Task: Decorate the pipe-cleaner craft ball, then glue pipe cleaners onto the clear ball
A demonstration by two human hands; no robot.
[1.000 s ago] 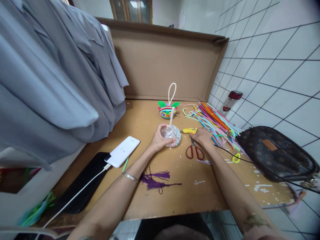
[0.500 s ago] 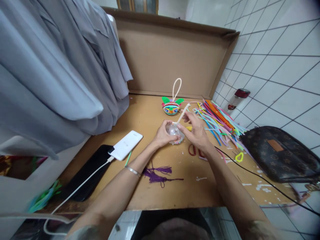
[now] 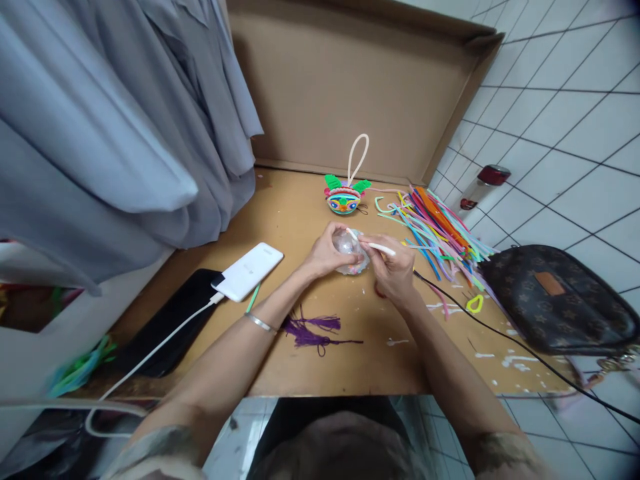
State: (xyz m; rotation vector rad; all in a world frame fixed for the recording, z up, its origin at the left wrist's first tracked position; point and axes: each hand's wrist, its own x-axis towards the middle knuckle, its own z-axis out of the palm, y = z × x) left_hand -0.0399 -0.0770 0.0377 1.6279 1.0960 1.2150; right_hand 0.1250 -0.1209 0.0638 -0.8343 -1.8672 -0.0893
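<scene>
A clear round ball (image 3: 346,243) with pinkish bits at its lower edge is gripped by my left hand (image 3: 327,252), fingers curled round its left side. My right hand (image 3: 393,267) is closed at the ball's right side, pinching a white fuzzy strip (image 3: 381,249). One end of the strip lies against the top of the ball; the other sticks out to the right over my fingers. Beyond the hands sits a colourful animal-face ornament (image 3: 344,198) with green ears and a white loop (image 3: 358,157) standing up from it.
Many coloured pipe cleaners (image 3: 435,227) lie at the right, beside a brown patterned bag (image 3: 560,300) and a red-lidded bottle (image 3: 483,187). Purple tassels (image 3: 313,331) rest near the front. A white power bank (image 3: 251,272) and black cable (image 3: 480,323) flank my arms.
The white strip has tipped from upright down to the right, and my right hand has closed round it beside the ball. The head view has shifted slightly downward.
</scene>
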